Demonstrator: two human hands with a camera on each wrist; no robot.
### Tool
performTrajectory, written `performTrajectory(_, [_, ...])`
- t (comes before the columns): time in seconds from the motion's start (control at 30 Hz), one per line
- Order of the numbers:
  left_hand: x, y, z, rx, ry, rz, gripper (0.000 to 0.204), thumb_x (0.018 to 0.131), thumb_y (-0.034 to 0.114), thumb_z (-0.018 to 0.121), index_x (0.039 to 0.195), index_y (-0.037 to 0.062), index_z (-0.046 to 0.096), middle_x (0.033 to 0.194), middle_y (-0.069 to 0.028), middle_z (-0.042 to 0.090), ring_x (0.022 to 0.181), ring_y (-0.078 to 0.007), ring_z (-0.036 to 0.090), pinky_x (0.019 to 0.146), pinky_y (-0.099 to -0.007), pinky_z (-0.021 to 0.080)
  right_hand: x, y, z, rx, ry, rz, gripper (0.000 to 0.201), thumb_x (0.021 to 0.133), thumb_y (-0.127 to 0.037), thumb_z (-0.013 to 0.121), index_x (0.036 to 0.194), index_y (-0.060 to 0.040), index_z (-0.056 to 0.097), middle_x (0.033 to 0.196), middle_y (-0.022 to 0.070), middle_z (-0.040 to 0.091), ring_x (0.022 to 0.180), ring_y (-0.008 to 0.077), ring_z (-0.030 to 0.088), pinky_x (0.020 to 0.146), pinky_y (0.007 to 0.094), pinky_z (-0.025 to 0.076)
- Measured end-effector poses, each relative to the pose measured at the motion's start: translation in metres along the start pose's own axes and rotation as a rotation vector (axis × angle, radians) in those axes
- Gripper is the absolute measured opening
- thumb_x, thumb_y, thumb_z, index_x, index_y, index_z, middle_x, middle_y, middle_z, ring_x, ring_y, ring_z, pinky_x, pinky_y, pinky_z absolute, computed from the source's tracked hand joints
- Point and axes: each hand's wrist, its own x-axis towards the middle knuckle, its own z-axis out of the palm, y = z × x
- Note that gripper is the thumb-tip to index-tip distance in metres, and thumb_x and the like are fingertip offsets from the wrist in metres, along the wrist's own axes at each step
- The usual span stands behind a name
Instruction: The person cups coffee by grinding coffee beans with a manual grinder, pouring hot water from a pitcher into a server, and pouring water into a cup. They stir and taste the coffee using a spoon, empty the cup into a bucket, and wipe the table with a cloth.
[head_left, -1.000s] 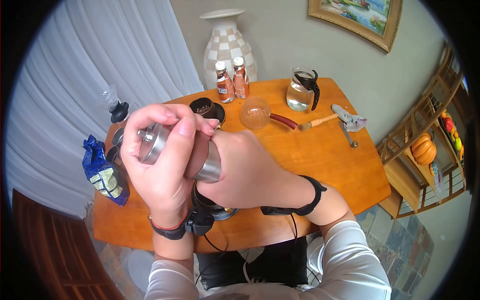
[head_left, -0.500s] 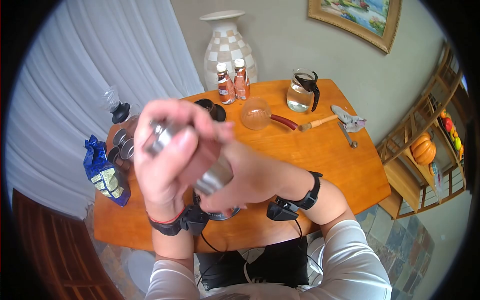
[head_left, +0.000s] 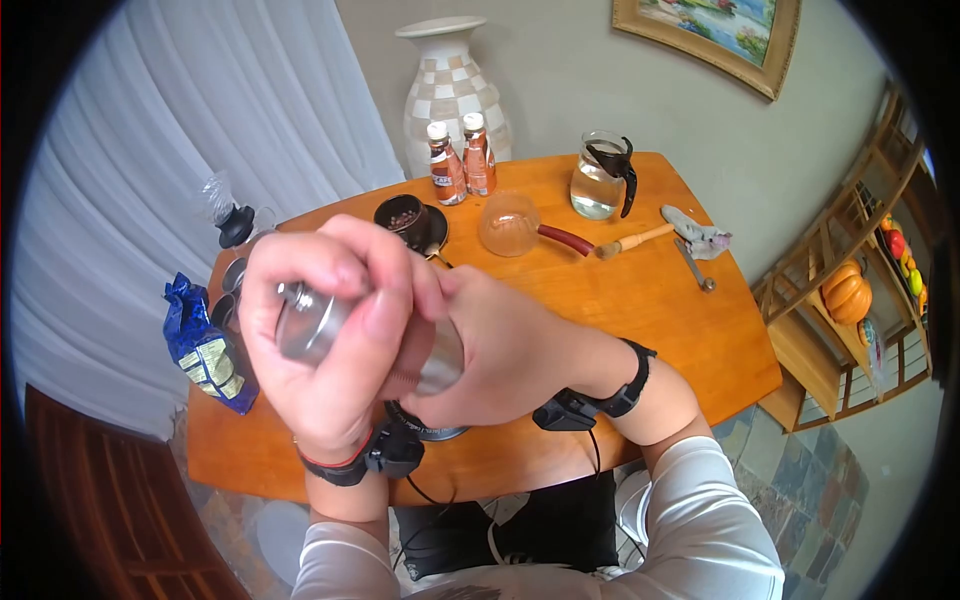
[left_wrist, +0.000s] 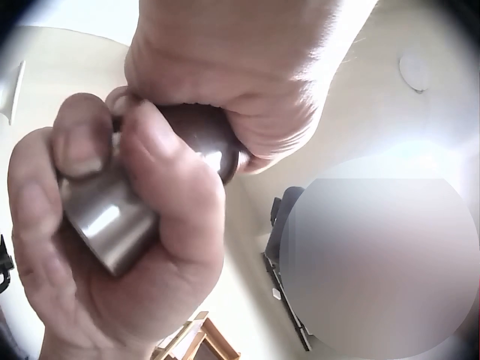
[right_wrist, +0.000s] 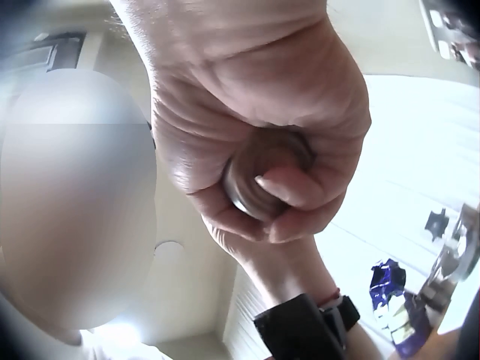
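A manual coffee grinder (head_left: 440, 362), a steel cylinder with a brown ribbed band, is held tilted above the near left of the table by both hands. My left hand (head_left: 358, 352) wraps its steel upper end, thumb across the side, a small metal stub showing between the fingers. My right hand (head_left: 505, 345) grips the opposite end. From the left wrist view, the bare steel end (left_wrist: 112, 221) sits in the left palm. The right wrist view shows the right fingers (right_wrist: 296, 187) curled around the other end. Much of the ribbed band is hidden by the hands.
A dark cup of coffee beans (head_left: 403, 213), a glass pot with a red handle (head_left: 508, 228), a brush (head_left: 640, 242), a water jug (head_left: 596, 188) and two bottles (head_left: 447, 175) stand or lie beyond. A blue bag (head_left: 205, 350) and metal cups (head_left: 228, 300) are left.
The grinder has shifted and turned between the hands, so less of its ribbed band shows. The right wrist has rotated. Both hands keep their hold, and the table items stay put.
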Motion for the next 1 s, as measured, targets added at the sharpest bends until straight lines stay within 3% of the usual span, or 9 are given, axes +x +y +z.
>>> performTrajectory(0.07, [-0.002, 0.010, 0.005, -0.038, -0.087, -0.077, 0.028, 0.086, 0.013, 0.075, 0.098, 0.0133, 0.049, 0.080, -0.0073, 0.048, 0.071, -0.0235, 0.060, 0.078, -0.0477, 0.059, -0.001, 0.001, 0.005, 0.065, 0.000, -0.037, 0.048, 0.069, -0.009, 0.080, 0.112, -0.0041, 0.059, 0.102, 0.0077, 0.068, 0.094, 0.0194, 0.067, 0.083, 0.0310, 0.053])
performTrajectory(0.27, [-0.003, 0.013, -0.001, -0.125, -0.285, -0.001, 0.028, 0.086, 0.017, 0.075, 0.099, 0.0117, 0.051, 0.081, -0.0082, 0.050, 0.071, -0.0252, 0.062, 0.075, -0.0457, 0.060, -0.010, -0.013, 0.009, 0.192, -0.063, -0.003, 0.059, 0.067, -0.012, 0.085, 0.118, -0.0037, 0.056, 0.110, 0.0076, 0.066, 0.101, 0.0183, 0.064, 0.087, 0.0304, 0.052])
performTrajectory(0.4, [-0.003, 0.016, 0.003, 0.129, -0.118, -0.136, 0.045, 0.091, 0.034, 0.070, 0.119, 0.0015, 0.057, 0.099, -0.0140, 0.060, 0.086, -0.0279, 0.067, 0.082, -0.0408, 0.057, -0.017, -0.013, 0.009, 0.143, 0.006, -0.009, 0.049, 0.077, -0.012, 0.084, 0.119, -0.0064, 0.059, 0.110, 0.0046, 0.065, 0.095, 0.0130, 0.063, 0.084, 0.0287, 0.052])
performTrajectory(0.43, [0.004, 0.012, 0.004, 0.144, -0.086, -0.131, 0.047, 0.089, 0.013, 0.074, 0.129, -0.0046, 0.055, 0.111, -0.0148, 0.066, 0.095, -0.0190, 0.067, 0.087, -0.0321, 0.053, -0.022, -0.014, 0.005, 0.145, -0.007, 0.035, 0.047, 0.080, -0.011, 0.082, 0.120, -0.0063, 0.058, 0.107, 0.0048, 0.066, 0.090, 0.0121, 0.064, 0.081, 0.0282, 0.052])
performTrajectory(0.57, [0.012, 0.020, 0.000, 0.380, -0.043, -0.192, 0.037, 0.090, 0.006, 0.072, 0.124, -0.0033, 0.061, 0.112, -0.0092, 0.067, 0.103, -0.0152, 0.063, 0.090, -0.0296, 0.051, -0.062, 0.001, -0.018, 0.143, 0.398, 0.179, 0.031, 0.086, -0.015, 0.082, 0.109, -0.0062, 0.062, 0.096, -0.0028, 0.062, 0.088, 0.0076, 0.058, 0.078, 0.0270, 0.050])
performTrajectory(0.63, [0.015, 0.031, -0.013, 0.439, -0.083, -0.247, 0.031, 0.089, 0.003, 0.072, 0.119, -0.0023, 0.064, 0.111, -0.0078, 0.067, 0.104, -0.0142, 0.062, 0.089, -0.0285, 0.050, -0.085, 0.025, -0.035, -0.139, 0.556, 0.213, 0.033, 0.085, -0.017, 0.084, 0.107, -0.0061, 0.062, 0.095, -0.0024, 0.062, 0.087, 0.0075, 0.058, 0.078, 0.0272, 0.050])
performTrajectory(0.7, [0.016, 0.045, -0.029, 0.773, -0.330, -0.188, 0.026, 0.092, -0.003, 0.060, 0.117, -0.0017, 0.065, 0.118, -0.0082, 0.065, 0.107, -0.0134, 0.060, 0.091, -0.0274, 0.047, -0.108, 0.043, -0.052, -0.468, 0.638, 0.235, 0.033, 0.085, -0.017, 0.084, 0.107, -0.0063, 0.061, 0.092, -0.0027, 0.063, 0.084, 0.0070, 0.058, 0.077, 0.0275, 0.051])
performTrajectory(0.83, [0.013, 0.057, -0.038, 0.783, -0.268, -0.195, 0.022, 0.091, -0.003, 0.064, 0.113, -0.0007, 0.067, 0.102, -0.0048, 0.067, 0.096, -0.0124, 0.062, 0.087, -0.0270, 0.048, -0.153, 0.076, -0.083, -0.237, 0.806, 0.598, 0.021, 0.086, -0.013, 0.081, 0.090, -0.0040, 0.062, 0.077, 0.0000, 0.067, 0.073, 0.0094, 0.063, 0.069, 0.0276, 0.051])
performTrajectory(1.0, [0.012, 0.062, -0.042, 0.788, -0.260, -0.231, 0.019, 0.092, 0.000, 0.067, 0.112, -0.0008, 0.068, 0.097, -0.0036, 0.067, 0.091, -0.0110, 0.061, 0.085, -0.0263, 0.048, -0.185, 0.102, -0.126, -0.576, 1.032, 0.748, 0.028, 0.080, -0.014, 0.084, 0.096, -0.0045, 0.062, 0.082, 0.0046, 0.071, 0.074, 0.0139, 0.068, 0.071, 0.0309, 0.053])
